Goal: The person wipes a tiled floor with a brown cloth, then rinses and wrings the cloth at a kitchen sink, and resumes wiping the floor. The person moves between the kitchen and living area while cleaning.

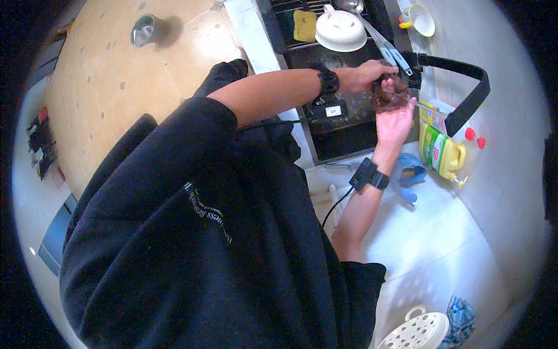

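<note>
My left hand grips a wet, dark brown thing from above, over the dark sink. Palm up, my right hand supports the same thing from below, with part of its fingers hidden. Blur and water leave its kind unclear; it looks like a glossy brown bowl or a scrubber. A thin water stream runs onto it from the black angular faucet. Both wrists wear black straps, and the right one carries a small black box with a cable.
Beyond my left hand lie a white handled vessel, a yellow sponge and two blue-handled utensils. A yellow pump bottle and a mug stand by the wall. A white colander sits lower right; a bin is on the floor.
</note>
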Demonstrator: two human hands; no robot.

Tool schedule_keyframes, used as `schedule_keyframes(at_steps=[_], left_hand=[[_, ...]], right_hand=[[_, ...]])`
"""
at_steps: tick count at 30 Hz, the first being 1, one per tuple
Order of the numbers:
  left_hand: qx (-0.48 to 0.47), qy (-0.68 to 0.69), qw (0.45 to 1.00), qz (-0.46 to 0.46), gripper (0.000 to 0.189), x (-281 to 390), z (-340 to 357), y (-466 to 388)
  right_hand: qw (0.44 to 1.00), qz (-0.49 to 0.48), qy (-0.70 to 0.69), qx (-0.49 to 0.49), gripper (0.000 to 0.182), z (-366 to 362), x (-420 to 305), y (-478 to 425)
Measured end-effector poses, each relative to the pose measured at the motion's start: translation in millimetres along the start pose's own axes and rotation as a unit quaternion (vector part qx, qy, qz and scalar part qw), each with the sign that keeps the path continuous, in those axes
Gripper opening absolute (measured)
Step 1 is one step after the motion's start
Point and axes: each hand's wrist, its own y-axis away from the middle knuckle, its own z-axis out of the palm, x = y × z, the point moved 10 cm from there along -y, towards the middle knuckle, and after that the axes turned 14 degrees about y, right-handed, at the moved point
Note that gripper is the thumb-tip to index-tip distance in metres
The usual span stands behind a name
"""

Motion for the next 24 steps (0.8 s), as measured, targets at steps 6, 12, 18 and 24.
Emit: schedule_keyframes(at_steps=[6,12,18,24], left_hand=[[0.131,-0.222,0.962,0.09,0.03,6.5,-10.1,14.1],[0.181,-0.409,0.881,0.154,0.054,14.6,9.1,46.0],[0.156,-0.423,0.882,0.135,0.048,2.6,28.6,51.1],[0.107,-0.436,0.875,0.18,0.044,-11.5,39.1,50.9]], right_hand=[[0.988,0.053,0.062,0.128,0.045,-25.2,18.2,19.8],[0.942,0.054,0.2,0.263,0.048,-77.8,21.9,25.0],[0.981,0.087,0.053,0.167,0.058,-71.2,67.6,27.8],[0.987,0.034,-0.158,-0.013,0.062,-0.1,73.2,0.0]])
